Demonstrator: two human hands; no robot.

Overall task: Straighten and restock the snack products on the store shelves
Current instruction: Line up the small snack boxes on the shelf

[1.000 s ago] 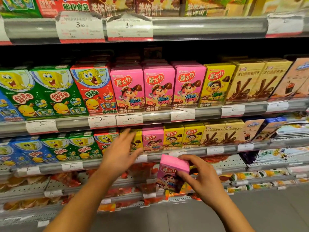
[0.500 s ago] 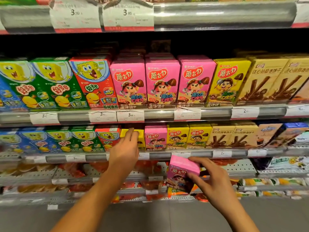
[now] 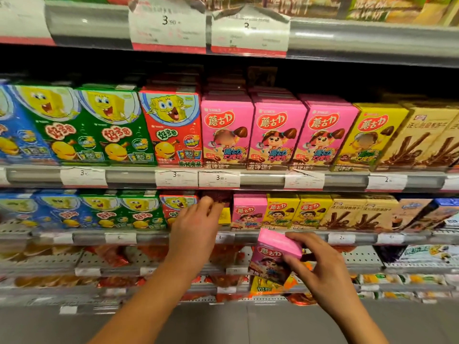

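- Since half a second ago, the left hand [image 3: 196,234] has pushed deeper into the second shelf's gap, its fingertips now past the shelf edge, while the right hand [image 3: 320,266] has kept the pink box [image 3: 274,254] at much the same spot below.
- The left fingers [image 3: 207,203] lie close together, reaching into the dark slot; whether they grip anything there cannot be told.
- Just right of those fingers a yellow box [image 3: 224,216] sits set back, then a shelved pink box [image 3: 248,211].
- Just left of them stands a red box [image 3: 173,207].
- The right hand's fingers pinch the tilted pink box at its top corner, thumb beneath, in front of the shelf rail [image 3: 310,238].
- Above both hands, three larger pink boxes [image 3: 277,131] face outward in a row.
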